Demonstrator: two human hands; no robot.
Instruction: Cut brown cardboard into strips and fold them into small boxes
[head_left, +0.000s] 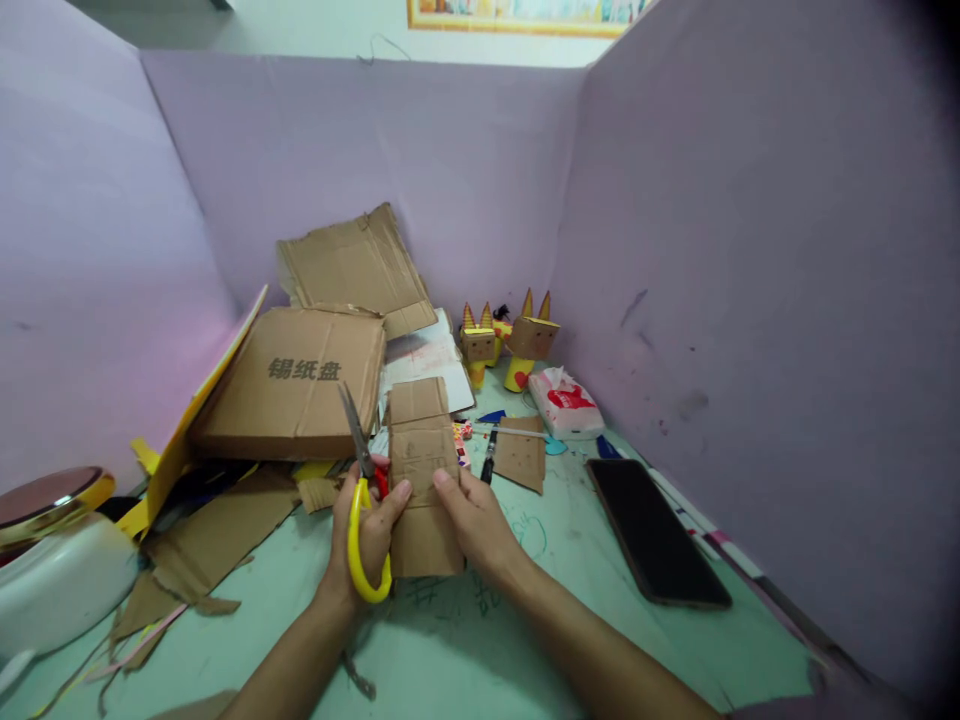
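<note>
A long brown cardboard strip (424, 440) with crosswise fold lines is held upright between my two hands, above the table. My left hand (373, 530) grips its left edge with the thumb on the front face. That same hand also carries a pair of scissors (360, 500) with yellow and red handles, blades pointing up and away from the cardboard. My right hand (474, 515) pinches the strip's right edge, thumb in front and the other fingers mostly hidden behind. Just beyond my right hand lie a black utility knife (490, 455) and a small cardboard piece (520, 453).
A cardboard box (300, 385) and a flat cardboard sheet (356, 265) stand at back left, near cardboard scraps (217, 525). Cardboard-headed animal figures (532, 340) stand at the back. A tissue pack (566, 402) and a phone (656, 530) lie right. Lilac panels (360, 140) enclose the table.
</note>
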